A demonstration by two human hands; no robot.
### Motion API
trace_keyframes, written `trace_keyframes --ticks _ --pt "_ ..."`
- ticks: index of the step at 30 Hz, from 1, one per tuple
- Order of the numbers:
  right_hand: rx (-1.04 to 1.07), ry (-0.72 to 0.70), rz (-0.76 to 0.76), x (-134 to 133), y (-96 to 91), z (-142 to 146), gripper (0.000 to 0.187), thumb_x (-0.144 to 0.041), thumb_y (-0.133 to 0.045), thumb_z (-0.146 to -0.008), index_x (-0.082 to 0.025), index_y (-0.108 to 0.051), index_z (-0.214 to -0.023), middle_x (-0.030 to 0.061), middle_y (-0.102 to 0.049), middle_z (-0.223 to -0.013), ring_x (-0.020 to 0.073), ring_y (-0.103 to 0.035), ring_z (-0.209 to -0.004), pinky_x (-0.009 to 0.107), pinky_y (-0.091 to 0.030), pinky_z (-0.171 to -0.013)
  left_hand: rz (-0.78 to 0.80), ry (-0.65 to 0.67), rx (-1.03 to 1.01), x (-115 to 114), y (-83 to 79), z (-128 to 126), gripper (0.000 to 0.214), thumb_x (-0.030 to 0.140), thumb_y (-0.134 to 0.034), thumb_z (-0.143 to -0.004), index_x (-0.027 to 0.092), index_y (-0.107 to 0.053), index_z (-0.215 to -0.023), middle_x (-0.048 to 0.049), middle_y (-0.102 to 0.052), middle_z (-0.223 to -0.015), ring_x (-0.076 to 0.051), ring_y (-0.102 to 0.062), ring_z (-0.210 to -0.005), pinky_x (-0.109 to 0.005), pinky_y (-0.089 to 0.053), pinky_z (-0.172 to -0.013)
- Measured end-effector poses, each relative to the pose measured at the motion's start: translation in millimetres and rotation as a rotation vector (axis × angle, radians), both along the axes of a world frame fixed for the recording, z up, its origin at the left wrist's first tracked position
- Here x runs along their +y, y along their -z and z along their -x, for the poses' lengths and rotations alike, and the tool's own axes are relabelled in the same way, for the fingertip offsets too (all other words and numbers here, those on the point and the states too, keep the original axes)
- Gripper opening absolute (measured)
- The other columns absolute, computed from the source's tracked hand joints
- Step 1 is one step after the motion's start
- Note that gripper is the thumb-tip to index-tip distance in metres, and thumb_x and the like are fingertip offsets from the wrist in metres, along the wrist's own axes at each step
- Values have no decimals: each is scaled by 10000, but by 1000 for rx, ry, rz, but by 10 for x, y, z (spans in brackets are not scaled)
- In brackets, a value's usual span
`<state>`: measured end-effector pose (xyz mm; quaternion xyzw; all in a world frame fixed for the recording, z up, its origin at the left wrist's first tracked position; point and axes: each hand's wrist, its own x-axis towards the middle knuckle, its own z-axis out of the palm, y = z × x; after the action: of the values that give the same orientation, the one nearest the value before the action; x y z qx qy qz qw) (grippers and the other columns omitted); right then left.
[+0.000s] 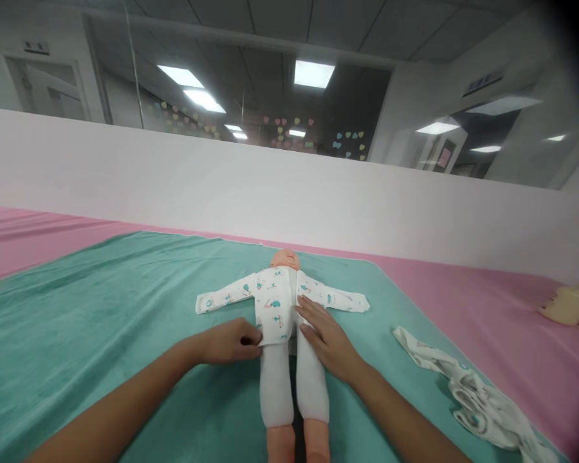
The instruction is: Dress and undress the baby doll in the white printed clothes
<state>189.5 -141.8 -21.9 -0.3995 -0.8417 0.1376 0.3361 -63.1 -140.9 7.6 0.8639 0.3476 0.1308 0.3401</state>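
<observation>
A baby doll (pixel 285 260) lies on its back on a teal towel (pixel 101 302), its arms spread wide and its head at the far end. It wears a white long-sleeved top with a small teal print (pixel 275 302) and white leggings (pixel 276 386). My left hand (pixel 231 341) has its fingers curled on the lower left corner of the top, pinching the hem. My right hand (pixel 325 337) rests flat on the doll's other side, with fingertips on the top's edge and palm over the upper leg.
A crumpled white printed cloth (pixel 468 399) lies on the towel's right side. Pink sheeting (pixel 511 321) surrounds the towel, and a beige packet (pixel 572 303) sits at its right edge. A white partition (pixel 270 193) stands beyond the far edge.
</observation>
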Motion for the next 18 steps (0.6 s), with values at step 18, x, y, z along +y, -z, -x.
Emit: trace_keyframes --ticks 18 --pt "-321 692 -82 -817 212 -1103 286 -218 -389 -840 -226 -577 -1056 71 -595 -1094 246 -504 -1053 427 -388 -907 -795 -57 38 -216 329 -305 406 332 -351 -890 166 -315 -520 26 -336 -456 -89 -261 -444 -292 -141 -495"
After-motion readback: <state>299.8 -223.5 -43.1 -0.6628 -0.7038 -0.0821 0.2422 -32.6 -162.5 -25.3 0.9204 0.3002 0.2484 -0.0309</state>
